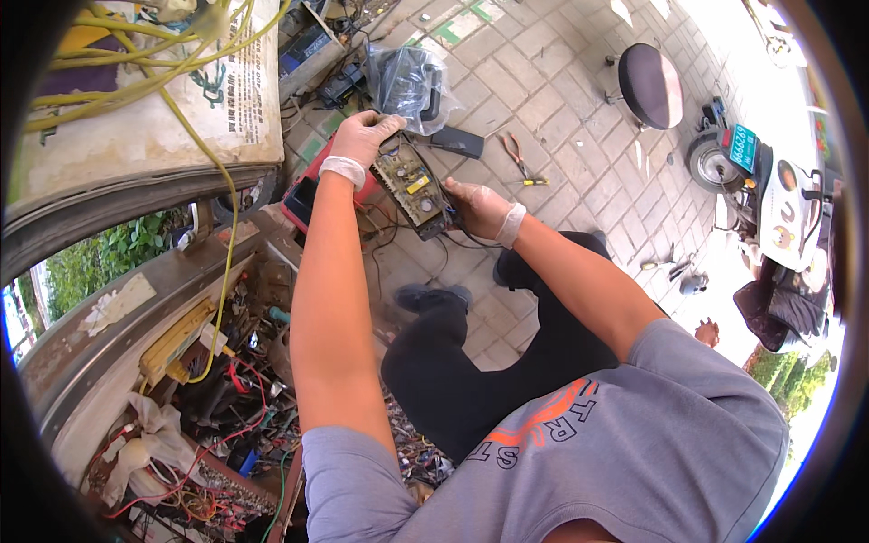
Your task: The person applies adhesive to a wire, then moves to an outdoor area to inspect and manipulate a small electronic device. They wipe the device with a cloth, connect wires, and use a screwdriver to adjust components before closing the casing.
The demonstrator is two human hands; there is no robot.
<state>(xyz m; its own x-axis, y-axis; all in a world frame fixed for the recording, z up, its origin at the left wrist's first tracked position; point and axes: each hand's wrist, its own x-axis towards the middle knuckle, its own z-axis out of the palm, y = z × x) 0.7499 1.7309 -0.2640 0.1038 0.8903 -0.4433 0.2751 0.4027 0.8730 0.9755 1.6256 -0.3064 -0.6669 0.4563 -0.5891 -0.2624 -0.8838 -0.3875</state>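
Left grip (360,145) clamped on the top end of the populated circuit board (407,185); right grip (482,210) clamped on its right long edge. Board sits between both, tilted, bottom corner free. Tight left: red case (312,195) just beside left wrist, bagged black object (407,86) just beyond left fingertips. Flat black bar (457,142) above right grip; pliers (515,161) and yellow-handled screwdriver (536,183) just past it. Open brick paving (579,176) right of those, out toward round stool (650,86).

Thin whitish gloves (360,143) with bunched cuffs (344,171) cover left hand (364,140) and right hand (482,210); below both are a grey short-sleeved shirt (625,452) with orange print (543,414), black trousers (453,376), dark shoes (433,297).
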